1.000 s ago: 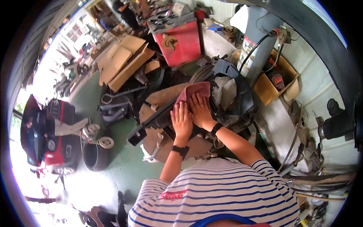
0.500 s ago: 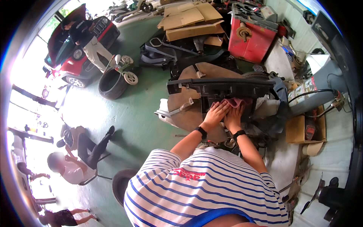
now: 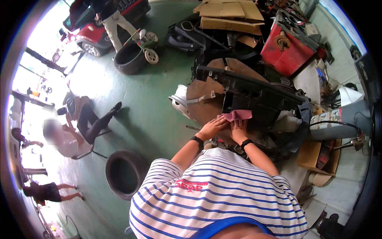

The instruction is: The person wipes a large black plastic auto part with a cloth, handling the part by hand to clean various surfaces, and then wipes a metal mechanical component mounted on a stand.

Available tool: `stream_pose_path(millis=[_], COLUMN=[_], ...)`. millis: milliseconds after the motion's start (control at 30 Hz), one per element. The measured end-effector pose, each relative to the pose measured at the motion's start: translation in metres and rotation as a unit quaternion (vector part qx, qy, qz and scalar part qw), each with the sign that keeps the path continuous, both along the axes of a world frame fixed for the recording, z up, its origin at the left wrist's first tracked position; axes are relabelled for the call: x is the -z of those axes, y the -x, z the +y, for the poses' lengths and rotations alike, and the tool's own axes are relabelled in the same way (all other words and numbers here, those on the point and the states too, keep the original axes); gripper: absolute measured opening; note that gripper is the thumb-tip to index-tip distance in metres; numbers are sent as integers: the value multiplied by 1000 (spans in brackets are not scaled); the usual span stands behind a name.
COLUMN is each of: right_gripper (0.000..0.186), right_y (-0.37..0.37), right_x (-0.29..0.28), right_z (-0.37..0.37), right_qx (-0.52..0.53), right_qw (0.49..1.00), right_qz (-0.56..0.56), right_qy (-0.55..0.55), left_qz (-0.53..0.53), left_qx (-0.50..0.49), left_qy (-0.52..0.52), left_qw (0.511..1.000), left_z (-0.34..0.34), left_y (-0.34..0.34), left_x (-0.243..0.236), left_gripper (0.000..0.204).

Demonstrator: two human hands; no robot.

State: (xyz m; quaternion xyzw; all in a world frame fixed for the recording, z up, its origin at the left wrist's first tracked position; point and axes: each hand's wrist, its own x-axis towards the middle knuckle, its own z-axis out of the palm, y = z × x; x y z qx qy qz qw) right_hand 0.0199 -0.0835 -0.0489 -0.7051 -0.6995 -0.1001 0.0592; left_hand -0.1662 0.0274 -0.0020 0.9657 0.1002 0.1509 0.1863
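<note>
A pink cloth (image 3: 238, 115) lies bunched at the near left end of a long black plastic panel (image 3: 260, 95). My right hand (image 3: 238, 130) has its fingers on the cloth, whose folds hide the fingertips. My left hand (image 3: 214, 127) lies beside it with fingers stretched out flat, their tips at the cloth's left edge. Beneath the panel is a large brown round plate (image 3: 203, 104) with a metal clamp (image 3: 206, 97) on it. The panel tilts down toward the right.
A white wheel rim (image 3: 181, 99) stands left of the plate. Tyres (image 3: 125, 175) lie on the green floor, one with a small scooter. A red machine (image 3: 286, 44), flattened cardboard (image 3: 232, 16) and a grey post (image 3: 342, 119) surround the far and right sides. A seated person (image 3: 75, 133) is at left.
Both hands and the cloth have moved nearer to my body along the panel. The panel now lies flatter, with more of its face showing. My view has shifted too.
</note>
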Motion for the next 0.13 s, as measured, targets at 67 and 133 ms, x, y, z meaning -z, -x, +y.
stream_pose_path(millis=[67,133], right_gripper=[72,74], right_y=[-2,9], right_x=[27,21], right_z=[4,13], right_qx=[-21,-9], right_qw=[998,1000], right_qz=[51,-21], right_qy=[-10,-3], left_qz=[-6,-10], left_qx=[-37,-91], left_qy=[82,168], left_qw=[996,982], left_z=[-5,-18], left_y=[8,18], left_x=[4,11], left_gripper=[68,71])
